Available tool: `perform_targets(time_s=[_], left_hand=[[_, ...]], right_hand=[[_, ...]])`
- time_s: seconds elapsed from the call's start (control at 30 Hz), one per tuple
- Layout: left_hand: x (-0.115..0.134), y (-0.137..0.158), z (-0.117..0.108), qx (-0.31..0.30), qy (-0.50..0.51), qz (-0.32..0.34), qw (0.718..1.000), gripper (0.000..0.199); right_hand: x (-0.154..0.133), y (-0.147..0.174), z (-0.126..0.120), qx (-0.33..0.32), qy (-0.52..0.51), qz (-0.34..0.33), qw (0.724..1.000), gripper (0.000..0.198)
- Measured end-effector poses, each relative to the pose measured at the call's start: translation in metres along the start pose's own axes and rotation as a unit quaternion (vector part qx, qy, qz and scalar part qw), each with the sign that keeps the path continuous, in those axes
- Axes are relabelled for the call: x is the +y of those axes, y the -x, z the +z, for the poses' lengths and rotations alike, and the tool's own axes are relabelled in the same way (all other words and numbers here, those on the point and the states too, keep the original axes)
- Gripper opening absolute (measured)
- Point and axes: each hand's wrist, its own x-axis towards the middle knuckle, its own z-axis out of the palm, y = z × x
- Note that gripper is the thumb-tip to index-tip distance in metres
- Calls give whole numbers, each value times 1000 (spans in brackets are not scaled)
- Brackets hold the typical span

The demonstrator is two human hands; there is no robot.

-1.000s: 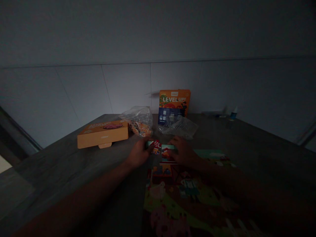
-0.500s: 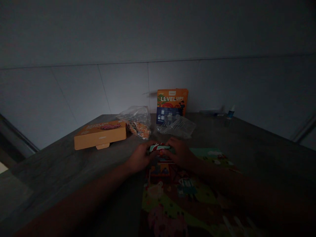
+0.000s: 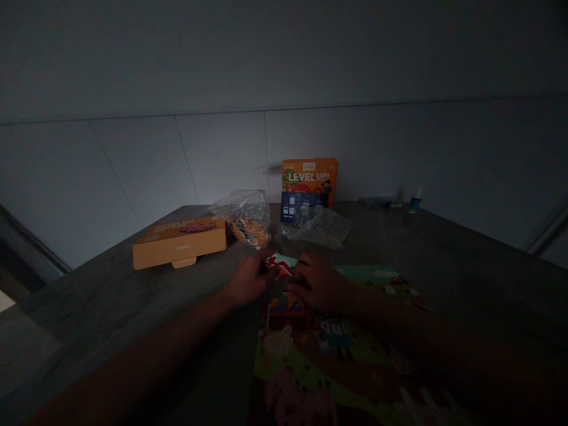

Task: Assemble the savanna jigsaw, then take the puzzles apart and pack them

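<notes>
A jigsaw puzzle [image 3: 368, 367] with a farm scene of animals and a figure lies on the table in front of me. At its far left corner is a puzzle piece [image 3: 282, 264] in red, white and pale green. My left hand [image 3: 251, 279] grips the piece's left side, thumb on top. My right hand [image 3: 323, 283] has its curled fingers at the piece's right edge, and its forearm hangs over the puzzle. The dim light and my fingers hide whether the piece is locked into its neighbours.
An orange box [image 3: 180, 242] lies at the left, beside a clear plastic bag [image 3: 248, 222] of orange pieces. Behind stands an orange "LEVEL UP!" box [image 3: 310, 177], with an empty-looking plastic wrapper [image 3: 322, 228] before it. A small bottle [image 3: 415, 202] stands at the back right.
The puzzle piece has come down flatter toward the puzzle's corner, showing more of its printed face. My right fingers have shifted along its right edge; my left hand has barely moved.
</notes>
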Motion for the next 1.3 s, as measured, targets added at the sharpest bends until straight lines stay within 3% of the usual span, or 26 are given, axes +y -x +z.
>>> perform_targets(time_s=[0.17, 0.33, 0.5, 0.73, 0.87, 1.07, 1.3], left_hand=[[0, 0, 0, -3, -5, 11, 1000, 17], [0, 1, 0, 3, -9, 10, 1000, 18], [2, 3, 0, -8, 14, 12, 1000, 17], [1, 3, 2, -35, 9, 39, 999, 18], [5, 6, 1, -59, 38, 55, 996, 17], [10, 10, -2, -114, 173, 48, 977, 17], [15, 10, 3, -112, 162, 18, 980, 16]], right_hand=[[-2, -1, -1, -1, -1, -4, 1000, 26], [-2, -3, -2, 41, -15, -13, 999, 23], [-2, -3, -2, 38, -71, -22, 996, 29], [-7, -2, -4, 103, -146, 2, 984, 15], [-6, -1, -4, 117, -160, -10, 980, 12], [-4, -2, -5, 155, -144, -56, 976, 15], [-9, -1, -11, 169, -172, -65, 968, 12]])
